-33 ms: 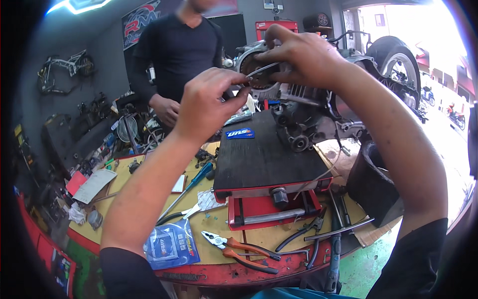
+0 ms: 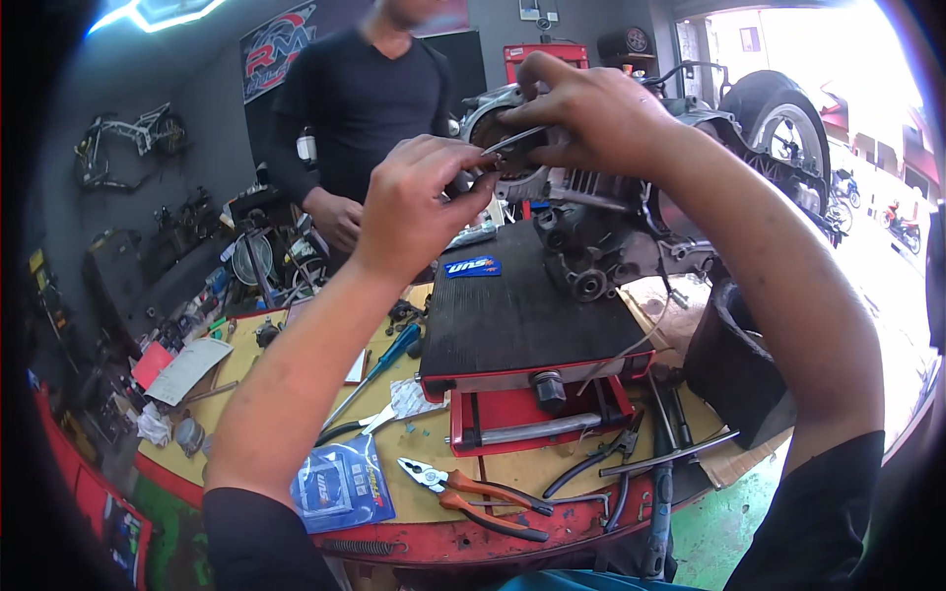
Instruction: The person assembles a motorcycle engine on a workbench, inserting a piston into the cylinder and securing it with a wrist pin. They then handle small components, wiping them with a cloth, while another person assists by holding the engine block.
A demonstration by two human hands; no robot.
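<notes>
hands (image 2: pixel 419 202), left pinching, right curled, hold a grey strip (image 2: pixel 513 140); what the blue packet (image 2: pixel 371 485) holds is unclear.

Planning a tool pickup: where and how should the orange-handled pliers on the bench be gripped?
Probably around both orange handles, from the bench's red front edge, slightly right: the pliers lie with jaws angled away to the left, and their spread handles slant toward that edge.
</notes>
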